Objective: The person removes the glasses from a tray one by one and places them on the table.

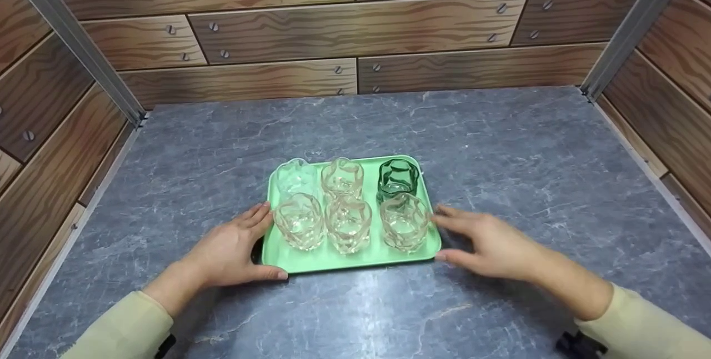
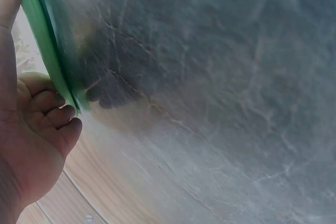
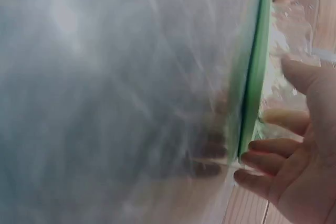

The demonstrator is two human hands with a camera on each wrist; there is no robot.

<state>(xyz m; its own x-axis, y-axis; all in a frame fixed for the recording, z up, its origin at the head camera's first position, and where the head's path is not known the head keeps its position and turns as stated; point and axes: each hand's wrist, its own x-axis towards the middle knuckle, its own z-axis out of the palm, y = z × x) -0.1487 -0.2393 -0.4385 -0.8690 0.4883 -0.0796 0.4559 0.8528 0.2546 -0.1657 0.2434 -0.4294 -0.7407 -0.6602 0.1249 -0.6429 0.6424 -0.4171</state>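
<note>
Left hand (image 1: 230,250) cups the near-left edge of the light green plastic tray (image 1: 311,259), fingers curled on its rim; right hand (image 1: 489,245) sits spread and relaxed at the right edge, fingertips at the rim, tray flat mid grey marble tabletop (image 1: 500,142), six glass tumblers (image 1: 348,224) aboard

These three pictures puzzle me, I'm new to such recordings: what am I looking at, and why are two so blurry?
No machine here: a person works with bare hands. The big picture comes from a head camera; the blurry two come from wrist cameras, close to the grey table. On it lies a green tray with five clear glasses and one green glass. The left hand touches the tray's left edge, with its fingers curled at the rim. The right hand is at the right edge; whether it touches is unclear.
</note>
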